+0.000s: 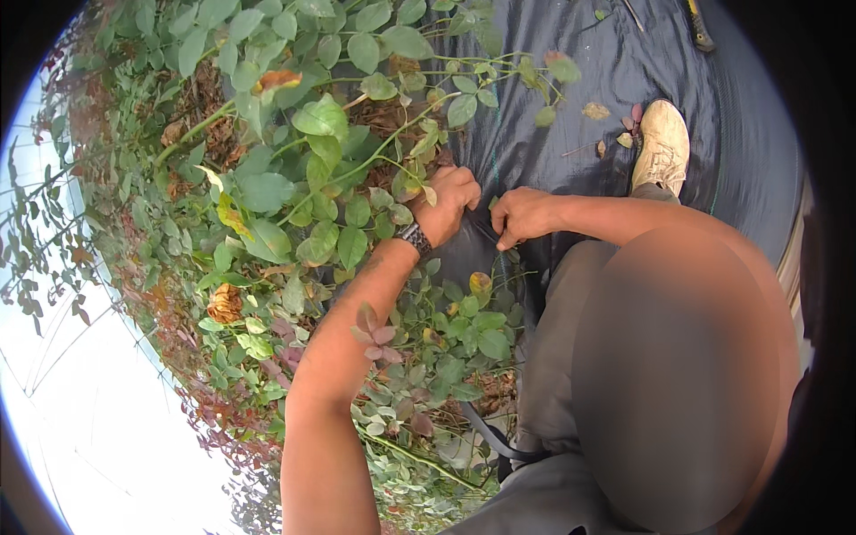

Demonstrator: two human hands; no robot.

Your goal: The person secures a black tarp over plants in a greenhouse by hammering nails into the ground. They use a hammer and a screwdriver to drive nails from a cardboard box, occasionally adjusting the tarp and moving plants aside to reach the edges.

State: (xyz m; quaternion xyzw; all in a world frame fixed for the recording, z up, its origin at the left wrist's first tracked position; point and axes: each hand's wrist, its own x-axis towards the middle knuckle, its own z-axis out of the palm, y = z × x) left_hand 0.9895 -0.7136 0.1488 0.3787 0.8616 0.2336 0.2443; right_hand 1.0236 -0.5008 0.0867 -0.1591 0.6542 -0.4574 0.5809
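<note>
Black woven ground sheet (571,152) lies creased beside a row of leafy rose bushes (348,160). At its edge, under the leaves, my left hand (446,205) is closed on a fold of the sheet, with a dark watch or bracelet (413,237) on the wrist. Just to the right, my right hand (526,217) pinches the same sheet between thumb and fingers. Taut creases run in the sheet between the two hands. The fingertips of my left hand are partly hidden, and whether anything small lies in either grip does not show.
Low rose shoots (477,330) stand close to my left forearm. A dark hose (490,432) curves near my leg. My pale shoe (664,147) rests on the sheet, near fallen leaves (627,140). A yellow-and-black tool handle (701,27) lies at the far right.
</note>
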